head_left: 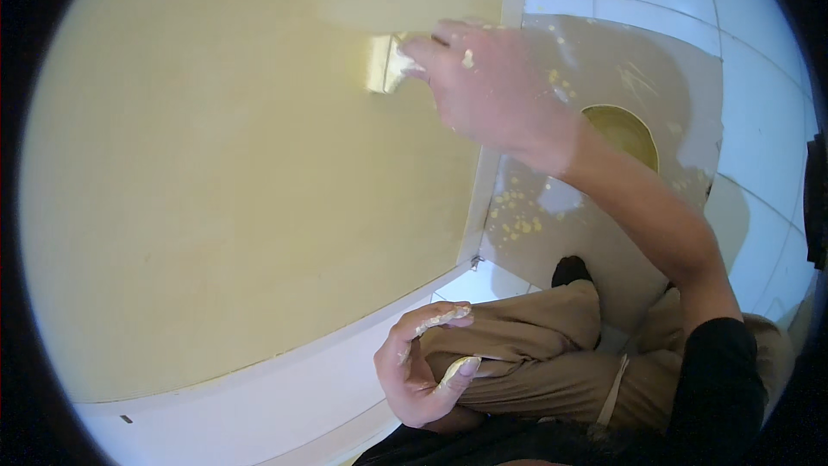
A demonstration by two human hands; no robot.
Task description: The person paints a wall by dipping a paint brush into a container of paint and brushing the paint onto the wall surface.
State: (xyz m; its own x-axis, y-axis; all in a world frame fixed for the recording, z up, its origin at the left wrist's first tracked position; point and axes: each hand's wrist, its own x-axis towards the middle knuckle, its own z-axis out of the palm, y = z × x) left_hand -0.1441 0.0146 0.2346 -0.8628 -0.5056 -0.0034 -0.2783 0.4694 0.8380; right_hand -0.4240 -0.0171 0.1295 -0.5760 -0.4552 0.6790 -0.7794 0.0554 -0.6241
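Paintbrush [387, 65], flat, wide, pale-yellow with paint, laid against the broad, smooth, yellow-coated panel [241, 190], clamped in the paint-flecked right hand [496, 91]! Likely light, soft at the bristles [375, 63], stiff and perhaps slippery at the handle [403, 67]; best gripped there. Smeared left hand [405, 384], thumb and fingers apart, nothing held, by brown cloth trousers [535, 319]. Beyond, round yellow-filled container [645, 128] on paint-spattered brown sheet [586, 52], partly blocked by the bare right forearm [664, 216]. White floor tiles [759, 103] alongside.

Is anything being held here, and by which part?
The right hand holds a brush by the part just behind its bristles; the left hand holds nothing.
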